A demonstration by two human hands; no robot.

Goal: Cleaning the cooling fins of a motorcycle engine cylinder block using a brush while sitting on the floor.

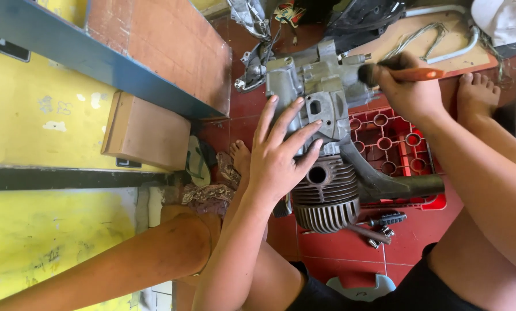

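Observation:
A grey metal engine [321, 109] with a finned cylinder [326, 198] rests on a red plastic crate [393, 141] on the red tiled floor. My left hand [281, 152] lies flat on the engine's casing with fingers spread, steadying it. My right hand [408, 89] is closed around a paintbrush with an orange handle [422, 74]; its dark bristles [366, 75] touch the upper right side of the engine block.
A screwdriver [387, 219] and small metal parts [379, 236] lie on the floor below the crate. A brown box [145, 132] and a blue-edged wooden board [166, 52] stand at left. My bare feet [477, 95] and knees flank the engine. Black scooter parts [361, 17] sit at the top.

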